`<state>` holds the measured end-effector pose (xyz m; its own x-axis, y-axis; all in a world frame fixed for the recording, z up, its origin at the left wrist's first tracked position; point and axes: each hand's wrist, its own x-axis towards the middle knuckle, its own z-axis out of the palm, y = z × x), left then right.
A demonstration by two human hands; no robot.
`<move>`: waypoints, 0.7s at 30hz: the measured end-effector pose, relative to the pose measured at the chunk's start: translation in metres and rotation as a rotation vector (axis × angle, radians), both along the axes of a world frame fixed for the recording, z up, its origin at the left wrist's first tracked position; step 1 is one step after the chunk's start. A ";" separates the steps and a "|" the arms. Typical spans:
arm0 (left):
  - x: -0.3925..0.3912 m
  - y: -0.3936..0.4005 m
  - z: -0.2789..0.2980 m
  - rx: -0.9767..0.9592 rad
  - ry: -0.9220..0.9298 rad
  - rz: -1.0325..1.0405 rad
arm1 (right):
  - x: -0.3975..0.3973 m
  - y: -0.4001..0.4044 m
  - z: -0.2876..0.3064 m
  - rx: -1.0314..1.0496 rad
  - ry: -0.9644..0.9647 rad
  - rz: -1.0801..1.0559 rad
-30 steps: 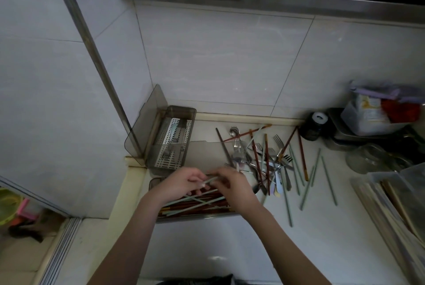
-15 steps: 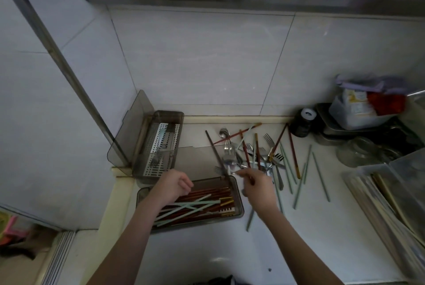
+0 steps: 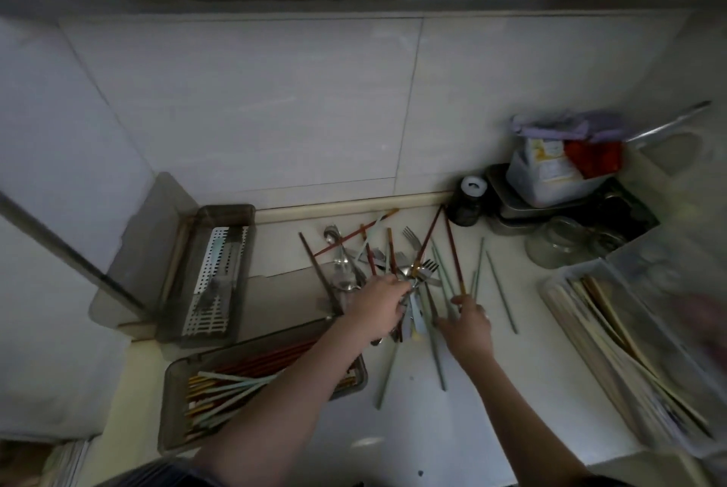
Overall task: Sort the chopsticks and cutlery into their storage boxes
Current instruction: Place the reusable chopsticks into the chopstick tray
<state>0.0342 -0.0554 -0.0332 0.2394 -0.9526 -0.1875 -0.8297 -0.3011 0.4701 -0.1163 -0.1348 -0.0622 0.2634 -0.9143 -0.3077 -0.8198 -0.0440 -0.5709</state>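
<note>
Both hands are digging in the cutlery pile (image 3: pixel 393 262): left hand (image 3: pixel 379 307) gripping forks, right hand (image 3: pixel 466 323) pinching a chopstick (image 3: pixel 454 254)

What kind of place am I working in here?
Most likely a home kitchen counter: a tiled wall behind a pale worktop, a loose pile of chopsticks and cutlery, and a box of sorted chopsticks.

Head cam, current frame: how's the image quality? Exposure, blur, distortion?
Head view: underexposed, dim throughout with dark corners; wide-angle bending curves the wall tiles and steel ledge; motion blur smears the far right edge over the clear bin; the cutlery pile and both hands, left hand and right hand, stay readable but soft; no strong glare.
</note>
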 end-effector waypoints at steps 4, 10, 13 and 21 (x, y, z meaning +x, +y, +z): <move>-0.011 -0.019 -0.020 0.249 -0.157 0.090 | -0.014 0.003 -0.001 -0.014 0.051 -0.009; -0.011 -0.016 -0.014 0.078 -0.142 0.318 | -0.014 0.024 -0.006 -0.037 0.157 0.071; -0.006 -0.015 -0.015 -0.089 0.016 0.468 | -0.006 0.032 -0.008 -0.058 0.172 0.104; 0.001 -0.017 -0.008 0.012 0.239 0.627 | 0.017 0.050 -0.005 -0.120 0.092 0.084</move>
<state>0.0356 -0.0719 -0.0409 0.6977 -0.6443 -0.3133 -0.3698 -0.6984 0.6128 -0.0991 -0.0850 -0.0669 0.3161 -0.9219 -0.2242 -0.8590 -0.1778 -0.4801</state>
